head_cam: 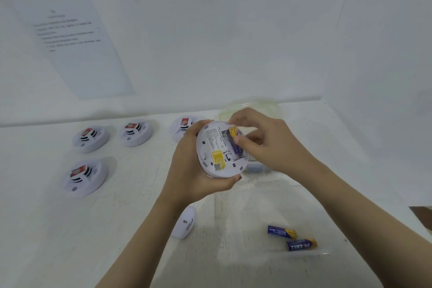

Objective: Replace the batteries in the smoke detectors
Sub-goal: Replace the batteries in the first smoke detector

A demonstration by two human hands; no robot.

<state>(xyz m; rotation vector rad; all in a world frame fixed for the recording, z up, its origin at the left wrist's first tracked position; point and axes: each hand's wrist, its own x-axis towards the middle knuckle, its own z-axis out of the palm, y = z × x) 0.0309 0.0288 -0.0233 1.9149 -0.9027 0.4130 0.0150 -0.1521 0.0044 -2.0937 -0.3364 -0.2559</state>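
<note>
With the left hand [189, 167], gripped an upturned smoke detector [216, 155] by its rim, above the table [131, 194]. With the right hand [265, 141], pinched a blue-and-yellow battery [237, 148] in the open slot. Had two loose batteries [281, 231] lying nearer on the right, and four more detectors [91, 139] off to the left.

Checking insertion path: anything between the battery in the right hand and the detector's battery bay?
Nothing visible. The right hand pinches the battery, which lies in the open bay of the smoke detector. The left hand holds the detector back-side up.
</note>
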